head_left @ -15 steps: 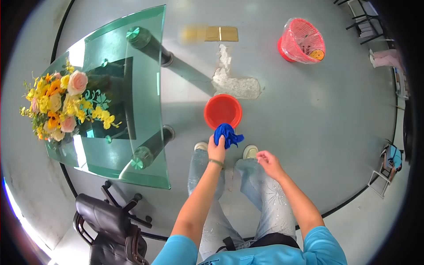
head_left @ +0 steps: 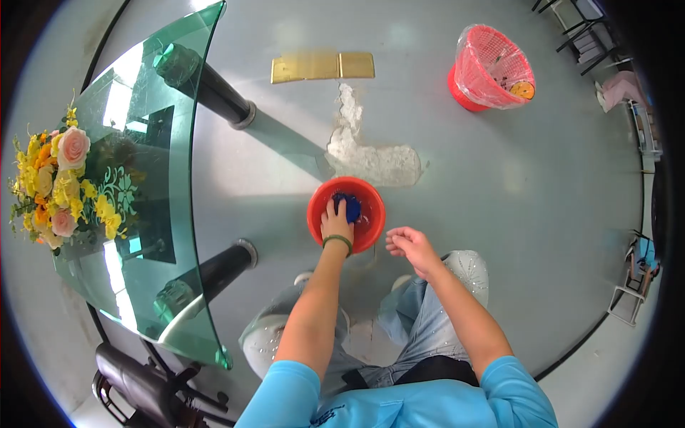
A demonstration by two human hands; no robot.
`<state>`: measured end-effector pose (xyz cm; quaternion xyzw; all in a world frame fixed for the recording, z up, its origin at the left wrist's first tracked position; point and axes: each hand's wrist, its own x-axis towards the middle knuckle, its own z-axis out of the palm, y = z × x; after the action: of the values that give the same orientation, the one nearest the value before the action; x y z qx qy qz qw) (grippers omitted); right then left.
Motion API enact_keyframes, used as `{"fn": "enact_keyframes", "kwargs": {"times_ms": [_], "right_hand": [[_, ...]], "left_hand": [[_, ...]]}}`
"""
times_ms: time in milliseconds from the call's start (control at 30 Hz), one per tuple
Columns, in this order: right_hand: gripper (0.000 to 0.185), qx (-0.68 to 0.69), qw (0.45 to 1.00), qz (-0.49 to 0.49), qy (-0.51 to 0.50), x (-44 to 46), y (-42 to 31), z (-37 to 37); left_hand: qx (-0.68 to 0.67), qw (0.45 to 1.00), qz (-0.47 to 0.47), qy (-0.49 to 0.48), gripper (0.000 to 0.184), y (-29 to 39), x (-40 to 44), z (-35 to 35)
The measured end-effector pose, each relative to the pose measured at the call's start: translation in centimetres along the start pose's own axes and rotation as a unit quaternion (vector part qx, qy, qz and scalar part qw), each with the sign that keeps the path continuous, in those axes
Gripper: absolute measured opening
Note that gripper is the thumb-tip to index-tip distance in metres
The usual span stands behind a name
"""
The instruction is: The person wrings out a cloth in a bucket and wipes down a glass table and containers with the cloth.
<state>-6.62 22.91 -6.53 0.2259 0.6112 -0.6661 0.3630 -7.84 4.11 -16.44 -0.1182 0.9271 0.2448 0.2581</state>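
Note:
Inside the round red basin (head_left: pixel 315 225) on the floor, my left hand (head_left: pixel 337 224) presses a blue cloth (head_left: pixel 349 207), its fingers over the cloth. A green band circles that wrist. My right hand (head_left: pixel 410 248) hangs just right of the basin's rim, not touching it, with its fingers curled loosely and partly apart. No object shows in it. Part of the cloth is hidden under my left hand.
A glass table (head_left: pixel 171 285) with a bouquet (head_left: pixel 64 178) stands at the left, a black chair (head_left: pixel 135 378) below it. Gold-coloured flat strips (head_left: pixel 321 66) lie beyond the basin. At the upper right is a red lined wastebasket (head_left: pixel 492 68). A seated person's legs (head_left: pixel 622 91) show far right.
My left hand has lowered the blue cloth from above the rim into the basin. My body has bent down into a crouch, and my right hand has moved closer to the basin.

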Motion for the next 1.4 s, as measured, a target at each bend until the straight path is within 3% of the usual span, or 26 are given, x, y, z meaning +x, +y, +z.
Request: {"fn": "enact_keyframes", "kwargs": {"times_ms": [67,133,167,200,233,267,333,467,500,533,567,633,667,733,767,833,867,933,1100,1167,1300,1333,1367,1400], "right_hand": [[0.022,0.040,0.999,-0.011,0.001,4.0,0.9,1.1],[0.031,0.091,0.994,0.027,-0.054,6.9,1.5,2.2],[0.031,0.091,0.994,0.032,-0.052,7.6,2.2,3.2],[0.038,0.125,0.987,0.100,-0.019,8.1,2.2,4.3],[0.046,0.163,0.971,0.174,0.011,7.9,2.9,5.5],[0.046,0.160,0.971,0.178,0.007,8.2,3.4,5.8],[0.064,0.206,0.958,0.198,0.026,9.1,4.3,6.6],[0.061,0.186,0.961,0.167,0.119,12.0,6.2,7.0],[0.056,0.028,0.987,0.063,0.147,13.9,7.4,6.4],[0.052,-0.131,0.975,-0.039,0.174,14.6,7.7,6.0],[0.052,-0.129,0.975,-0.035,0.180,15.0,8.0,5.5],[0.040,-0.274,0.902,-0.249,0.221,14.1,6.4,5.2],[0.040,-0.273,0.902,-0.247,0.226,13.1,5.4,5.2],[0.033,-0.432,0.754,-0.341,0.359,11.5,3.1,5.2],[0.033,-0.434,0.751,-0.342,0.361,11.9,3.3,4.4],[0.029,-0.501,0.786,-0.223,0.286,12.5,4.1,2.8],[0.029,-0.501,0.786,-0.221,0.289,13.0,4.5,2.5],[0.025,-0.472,0.845,-0.111,0.226,13.3,4.0,2.6],[0.023,-0.474,0.843,-0.064,0.246,12.0,3.4,1.8],[0.024,-0.472,0.843,-0.045,0.253,11.8,3.4,1.0],[0.023,-0.473,0.840,-0.009,0.267,11.4,2.8,-0.2],[0.023,-0.469,0.842,0.010,0.266,11.2,2.5,-0.4],[0.023,-0.468,0.841,0.008,0.270,11.2,2.5,-0.4],[0.023,-0.473,0.802,-0.152,0.332,11.0,2.7,-0.3]], "left_hand": [[0.017,0.998,-0.052,-0.042,0.070,-1.2,1.7,2.7],[-0.059,0.993,-0.105,-0.013,0.047,-2.9,3.6,5.0],[-0.060,0.992,-0.108,-0.018,0.047,-4.1,4.2,6.2],[-0.256,0.957,-0.137,0.009,0.034,-5.2,5.6,6.9],[-0.434,0.884,-0.169,0.035,0.025,-6.0,4.9,6.5],[-0.435,0.882,-0.175,0.038,0.025,-6.0,4.2,6.5],[-0.297,0.940,-0.062,0.154,0.021,-3.9,2.2,3.7],[-0.284,0.936,-0.158,0.134,0.025,-1.3,1.2,0.9],[-0.283,0.937,-0.154,0.134,0.025,-2.0,1.8,1.3],[-0.263,0.950,-0.077,0.150,0.032,-3.1,2.1,2.0],[-0.243,0.956,-0.001,0.163,0.041,-3.8,2.3,2.8],[-0.259,0.957,-0.031,0.126,0.042,-3.6,2.0,3.6],[-0.275,0.955,-0.063,0.097,0.043,-3.4,2.0,3.7],[-0.292,0.950,-0.072,0.087,0.046,-3.3,3.0,3.8],[-0.308,0.944,-0.090,0.077,0.049,-3.2,3.4,4.0],[-0.298,0.947,-0.094,0.076,0.051,-2.6,3.5,3.6],[-0.288,0.950,-0.098,0.076,0.053,-2.3,3.5,3.4],[-0.250,0.962,-0.061,0.088,0.056,-2.4,3.7,4.2],[-0.130,0.989,0.021,0.073,0.057,-1.3,3.4,4.1],[-0.131,0.990,0.004,-0.053,0.049,-1.5,4.2,3.8],[-0.112,0.990,-0.035,-0.080,0.039,-0.3,4.8,4.9],[-0.186,0.977,-0.084,-0.059,0.037,0.5,4.4,4.7],[-0.259,0.956,-0.131,-0.039,0.035,1.0,4.1,4.5],[-0.259,0.957,-0.126,-0.039,0.035,1.1,4.0,4.7]]}}
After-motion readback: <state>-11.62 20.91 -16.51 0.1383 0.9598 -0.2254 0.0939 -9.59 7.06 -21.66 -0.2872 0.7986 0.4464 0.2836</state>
